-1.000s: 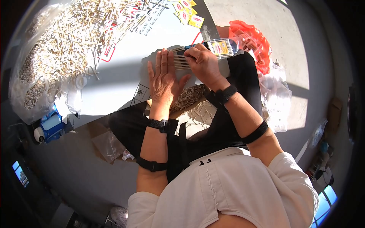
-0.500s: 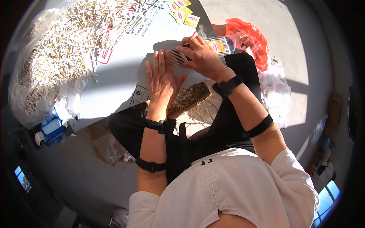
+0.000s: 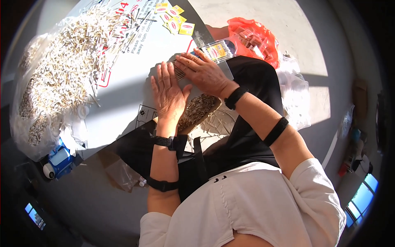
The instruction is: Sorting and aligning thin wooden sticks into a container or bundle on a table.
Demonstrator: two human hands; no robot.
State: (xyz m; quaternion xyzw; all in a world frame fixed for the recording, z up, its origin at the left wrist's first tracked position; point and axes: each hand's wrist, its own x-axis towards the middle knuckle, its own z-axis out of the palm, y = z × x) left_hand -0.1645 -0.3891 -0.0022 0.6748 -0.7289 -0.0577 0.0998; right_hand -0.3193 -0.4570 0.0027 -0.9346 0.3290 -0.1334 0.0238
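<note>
My left hand (image 3: 169, 96) lies flat on the pale printed board, fingers stretched forward and thumb out. Its fingers rest against the left end of a row of thin pale sticks (image 3: 180, 73), whose kind I cannot tell. Over the same row my right hand (image 3: 205, 76) is laid palm down, with its fingers extended and covering most of it. Just right of those fingers, a yellow card (image 3: 216, 51) lies on more sticks lined up side by side. Whatever is beneath the right palm is hidden.
A large heap of loose sticks (image 3: 61, 74) spreads from a clear bag at the left. Several yellow cards (image 3: 174, 25) lie at the far edge. A red plastic bag (image 3: 257, 39) with small packs stands right. Below my hands is a box of sticks (image 3: 199, 109).
My right hand's bent fingers have straightened and flattened over the row of sticks. The left hand remains flat beside it. The whole view has shifted slightly.
</note>
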